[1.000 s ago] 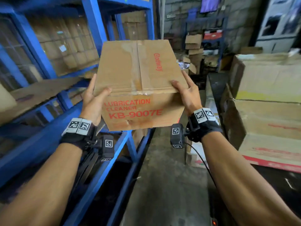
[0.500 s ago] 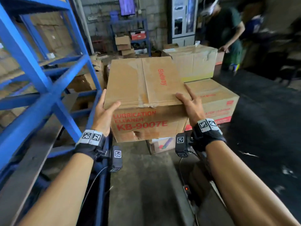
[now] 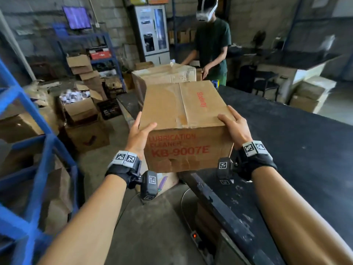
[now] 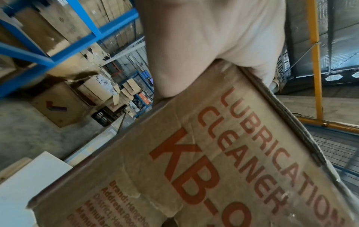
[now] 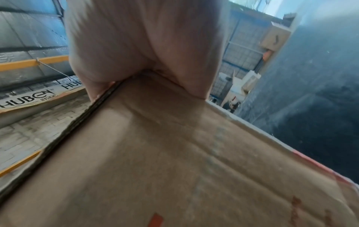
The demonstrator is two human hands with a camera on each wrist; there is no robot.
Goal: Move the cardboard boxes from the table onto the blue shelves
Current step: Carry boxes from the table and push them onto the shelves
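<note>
- Left hand (image 3: 138,135) is grasping the cardboard box's (image 3: 183,119) near left corner, thumb lying over the top edge; right hand (image 3: 236,125) is grasping the near right corner, fingers spreading across the top
- The box, lettered LUBRICATION CLEANER KB-9007E, is hanging in the air over the near edge of the black surface (image 3: 298,142); blue shelves (image 3: 38,150) are standing at the left
- Farther off, another box (image 3: 166,73) is sitting on the surface; a person (image 3: 212,46) is standing behind it

Grey block wall (image 3: 114,18), concrete floor (image 3: 152,226), white cabinet (image 3: 154,33), wall-mounted screen (image 3: 77,17).
</note>
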